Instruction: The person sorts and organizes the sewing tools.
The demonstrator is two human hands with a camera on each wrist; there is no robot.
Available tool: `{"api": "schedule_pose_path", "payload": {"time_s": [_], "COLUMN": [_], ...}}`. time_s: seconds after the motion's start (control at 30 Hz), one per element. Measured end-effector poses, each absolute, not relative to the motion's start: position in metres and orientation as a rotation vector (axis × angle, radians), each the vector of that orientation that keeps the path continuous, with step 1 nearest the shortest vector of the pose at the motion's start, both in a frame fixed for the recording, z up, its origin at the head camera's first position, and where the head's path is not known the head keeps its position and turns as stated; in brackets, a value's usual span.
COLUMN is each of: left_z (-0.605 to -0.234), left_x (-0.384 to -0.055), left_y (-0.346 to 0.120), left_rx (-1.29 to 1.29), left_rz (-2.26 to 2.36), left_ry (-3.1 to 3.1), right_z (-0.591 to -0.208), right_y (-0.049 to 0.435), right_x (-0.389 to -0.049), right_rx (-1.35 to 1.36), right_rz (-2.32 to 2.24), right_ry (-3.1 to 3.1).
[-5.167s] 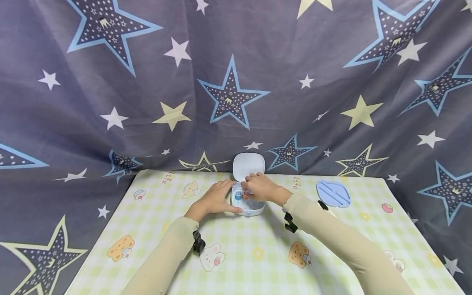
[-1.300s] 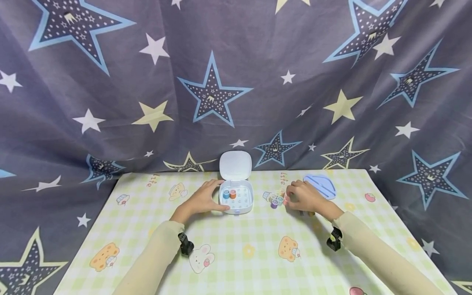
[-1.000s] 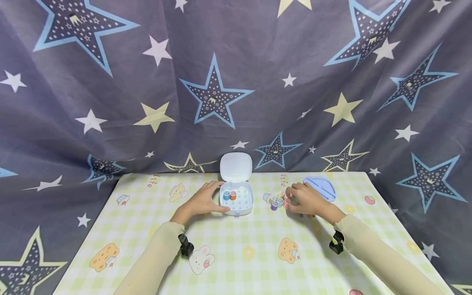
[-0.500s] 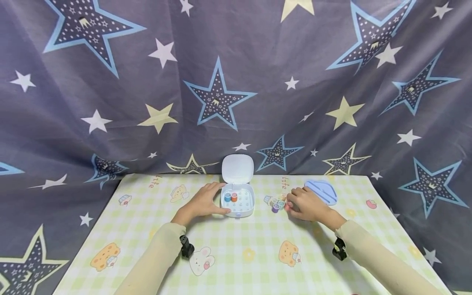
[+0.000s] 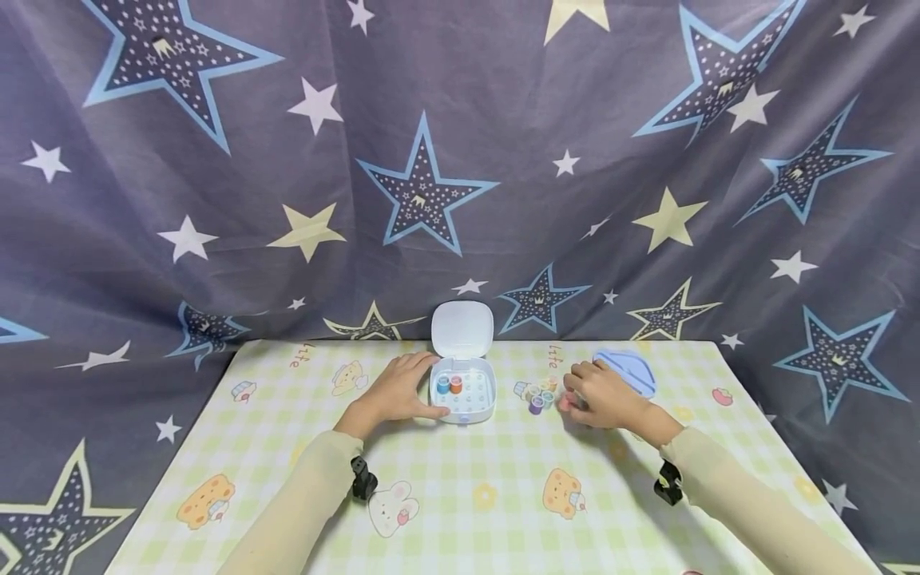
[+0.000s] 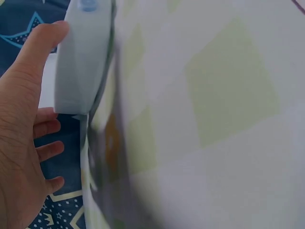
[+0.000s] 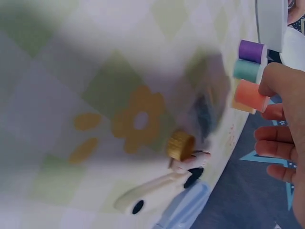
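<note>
A white sewing box [image 5: 472, 417] stands with its lid raised at the back of the table. Inside it, a blue thread spool [image 5: 442, 386] and an orange thread spool [image 5: 456, 385] sit side by side among rows of small pegs. My left hand [image 5: 398, 391] grips the box's left side, its thumb at the front wall. To the right, my right hand [image 5: 604, 395] pinches a coral thread spool [image 7: 250, 95] between thumb and fingers. Close by it are a purple spool [image 7: 251, 51], a teal spool [image 7: 246, 70] and a yellow spool [image 7: 242, 106], partly hidden by the coral one.
A blue tray [image 5: 632, 372] lies behind my right hand. Near it, in the right wrist view, are a gold thimble [image 7: 180, 145] and a cream-handled tool [image 7: 150, 192]. The checked tablecloth [image 5: 496, 511] reaches back to a star-patterned curtain [image 5: 402, 287].
My right hand has left the box, where the orange spool now stands, and moved right to the spool group. Lately it has drawn the coral spool slightly away. The left hand stays on the box.
</note>
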State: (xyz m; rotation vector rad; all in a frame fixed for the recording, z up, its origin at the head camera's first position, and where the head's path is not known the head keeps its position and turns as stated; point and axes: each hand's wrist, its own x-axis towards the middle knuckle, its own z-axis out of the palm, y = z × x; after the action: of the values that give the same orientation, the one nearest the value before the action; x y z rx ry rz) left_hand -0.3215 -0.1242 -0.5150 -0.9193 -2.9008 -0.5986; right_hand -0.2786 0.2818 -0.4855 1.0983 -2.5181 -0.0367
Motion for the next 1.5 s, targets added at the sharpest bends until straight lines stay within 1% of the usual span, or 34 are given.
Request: {"api": "schedule_pose_path", "payload": {"time_s": [0.33, 0.67, 1.1, 1.5], "left_z": [-0.502, -0.497, -0.501, -0.506], "left_x": [-0.324, -0.323, -0.321, -0.323], "left_y": [-0.117, -0.114, -0.116, -0.116], "left_rx": [-0.964, -0.977, -0.924, -0.911], "left_rz": [-0.541, -0.568, -0.676, -0.687], "left_ry": [-2.937, -2.933, -2.965, -2.953], "right_z": [-0.461, -0.438, -0.436, -0.433], "right_y": [0.268, 0.231, 0.184, 0.141], "right_x": [-0.289, -0.302, -0.311, -0.319], "right_rx": [1.143, 1.22, 1.304, 1.408], "right_rz": [-0.01, -0.014, -0.097, -0.323], "right_ry": [-2.443, -2.391, -2.435, -2.472]}}
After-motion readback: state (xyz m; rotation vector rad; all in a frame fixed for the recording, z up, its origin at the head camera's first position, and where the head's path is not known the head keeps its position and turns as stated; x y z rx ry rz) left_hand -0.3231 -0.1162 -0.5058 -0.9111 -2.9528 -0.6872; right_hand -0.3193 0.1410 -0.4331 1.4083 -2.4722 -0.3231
